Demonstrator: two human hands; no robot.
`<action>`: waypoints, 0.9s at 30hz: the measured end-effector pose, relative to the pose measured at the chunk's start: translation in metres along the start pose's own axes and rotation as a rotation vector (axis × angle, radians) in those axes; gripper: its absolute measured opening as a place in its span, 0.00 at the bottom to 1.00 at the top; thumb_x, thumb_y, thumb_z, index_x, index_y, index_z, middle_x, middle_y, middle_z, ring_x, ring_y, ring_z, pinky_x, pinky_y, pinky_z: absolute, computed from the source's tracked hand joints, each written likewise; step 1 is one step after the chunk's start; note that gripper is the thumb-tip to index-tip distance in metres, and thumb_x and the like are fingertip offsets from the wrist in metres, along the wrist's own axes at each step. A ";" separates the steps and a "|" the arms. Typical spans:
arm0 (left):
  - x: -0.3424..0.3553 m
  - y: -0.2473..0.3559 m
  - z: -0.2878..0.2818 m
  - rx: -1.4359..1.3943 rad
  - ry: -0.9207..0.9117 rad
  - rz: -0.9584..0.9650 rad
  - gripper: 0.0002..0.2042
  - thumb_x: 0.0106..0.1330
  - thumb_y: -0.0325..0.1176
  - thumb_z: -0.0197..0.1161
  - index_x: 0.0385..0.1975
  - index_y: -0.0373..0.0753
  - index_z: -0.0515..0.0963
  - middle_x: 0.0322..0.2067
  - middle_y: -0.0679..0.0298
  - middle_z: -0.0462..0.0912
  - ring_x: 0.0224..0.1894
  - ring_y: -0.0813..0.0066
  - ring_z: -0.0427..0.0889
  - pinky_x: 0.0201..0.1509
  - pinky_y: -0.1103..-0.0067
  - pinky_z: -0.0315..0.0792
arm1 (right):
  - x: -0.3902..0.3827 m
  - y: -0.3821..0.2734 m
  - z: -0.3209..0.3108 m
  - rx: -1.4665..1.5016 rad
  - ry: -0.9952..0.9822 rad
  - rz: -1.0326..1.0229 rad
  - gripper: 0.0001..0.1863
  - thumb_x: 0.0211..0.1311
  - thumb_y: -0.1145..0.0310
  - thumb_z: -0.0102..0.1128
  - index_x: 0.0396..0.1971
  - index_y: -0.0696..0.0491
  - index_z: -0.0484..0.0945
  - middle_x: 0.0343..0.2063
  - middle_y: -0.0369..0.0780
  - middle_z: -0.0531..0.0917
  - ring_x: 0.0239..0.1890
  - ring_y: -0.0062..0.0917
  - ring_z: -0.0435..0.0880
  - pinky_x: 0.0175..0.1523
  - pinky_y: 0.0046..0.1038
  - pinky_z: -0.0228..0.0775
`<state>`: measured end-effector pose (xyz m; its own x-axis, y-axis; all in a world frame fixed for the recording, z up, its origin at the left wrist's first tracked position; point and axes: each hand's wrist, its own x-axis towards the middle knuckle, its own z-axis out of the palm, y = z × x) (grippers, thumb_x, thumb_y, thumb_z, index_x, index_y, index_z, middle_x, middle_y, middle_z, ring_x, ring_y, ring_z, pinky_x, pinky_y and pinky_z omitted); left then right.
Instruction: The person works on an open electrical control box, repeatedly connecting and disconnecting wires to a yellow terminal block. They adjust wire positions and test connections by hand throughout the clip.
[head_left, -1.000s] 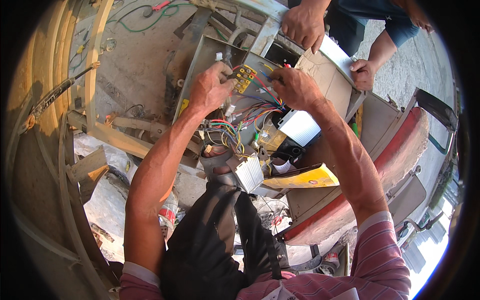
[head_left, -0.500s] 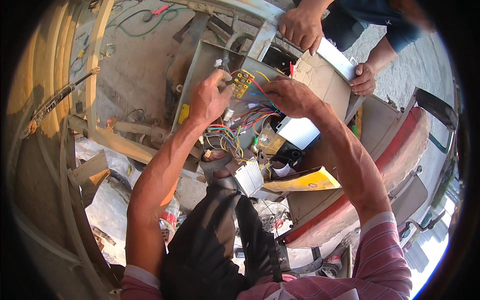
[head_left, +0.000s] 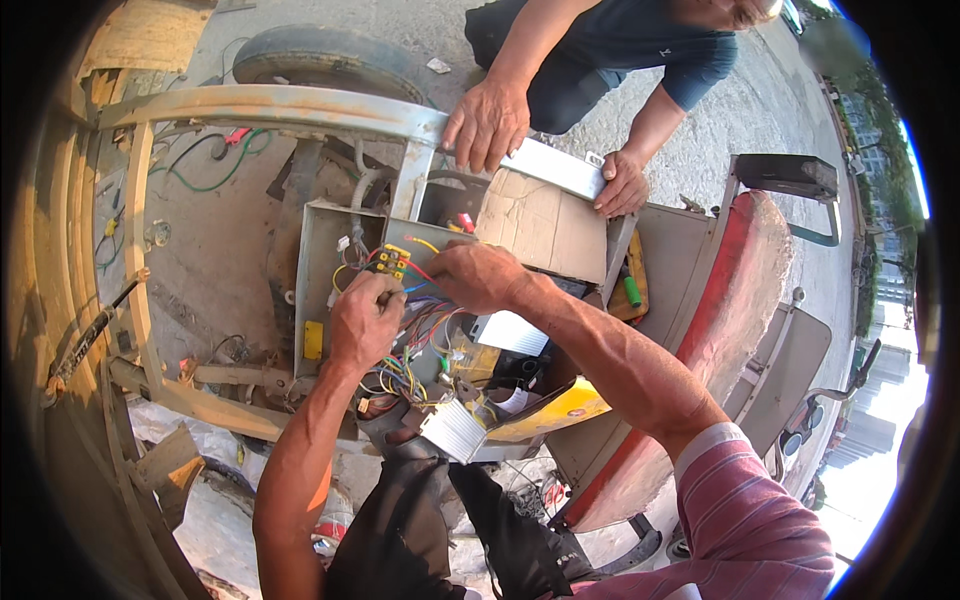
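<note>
1. Yellow marks the small terminal block (head_left: 392,262) in the grey metal box (head_left: 322,262), with coloured wires (head_left: 420,335) fanning out below it.
2. The left hand (head_left: 365,318) is clenched, its fingers pinched on wires just under the terminal block; the right hand (head_left: 477,275) curls over a red wire (head_left: 422,271) just beside the block.
3. Compared with half a second earlier, the view has tipped up: the box and both hands sit lower in the picture, and a tyre (head_left: 325,62) and more of the rusty frame bar (head_left: 270,103) now show above.
4. Another person's hands (head_left: 487,122) stay on the frame bar and on a flat silver plate (head_left: 556,167) above a cardboard sheet (head_left: 543,225).
5. The right hand's fingertips are hidden behind its knuckles, so whether they actually grip the red wire cannot be told.
6. A finned silver module (head_left: 455,430) lies below the wires, beside a yellow panel (head_left: 556,408); the box floor is lost under the wire tangle.
</note>
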<state>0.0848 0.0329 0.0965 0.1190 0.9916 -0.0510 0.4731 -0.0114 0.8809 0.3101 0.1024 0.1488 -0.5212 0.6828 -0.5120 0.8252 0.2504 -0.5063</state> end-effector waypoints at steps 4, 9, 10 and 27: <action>-0.002 -0.006 -0.010 -0.135 -0.056 -0.187 0.05 0.71 0.26 0.69 0.41 0.32 0.85 0.33 0.60 0.87 0.32 0.71 0.86 0.38 0.72 0.80 | -0.012 -0.016 0.005 -0.171 0.348 0.069 0.18 0.63 0.63 0.69 0.53 0.46 0.89 0.52 0.43 0.84 0.59 0.41 0.84 0.63 0.45 0.78; -0.003 -0.010 -0.020 -0.248 -0.132 -0.393 0.08 0.75 0.29 0.65 0.43 0.29 0.84 0.31 0.62 0.88 0.34 0.78 0.84 0.40 0.76 0.79 | -0.010 -0.023 0.021 0.022 0.493 -0.138 0.15 0.59 0.62 0.74 0.46 0.47 0.91 0.52 0.40 0.84 0.57 0.40 0.83 0.64 0.44 0.77; -0.003 -0.009 -0.020 -0.276 -0.121 -0.394 0.08 0.75 0.29 0.65 0.43 0.29 0.84 0.32 0.62 0.89 0.34 0.77 0.84 0.40 0.75 0.79 | -0.008 -0.021 0.026 0.022 0.513 -0.169 0.14 0.59 0.62 0.75 0.44 0.48 0.91 0.51 0.39 0.85 0.56 0.40 0.82 0.64 0.43 0.76; 0.010 -0.002 -0.010 -0.077 0.100 -0.414 0.10 0.72 0.33 0.70 0.41 0.31 0.88 0.30 0.59 0.90 0.32 0.76 0.85 0.36 0.74 0.78 | 0.011 -0.031 0.065 0.021 0.670 -0.078 0.10 0.61 0.64 0.73 0.37 0.53 0.91 0.50 0.39 0.85 0.55 0.40 0.81 0.60 0.44 0.77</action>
<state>0.0761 0.0439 0.0985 -0.1543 0.9183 -0.3646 0.3960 0.3956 0.8286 0.2649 0.0578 0.1139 -0.3255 0.9434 0.0643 0.7828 0.3070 -0.5413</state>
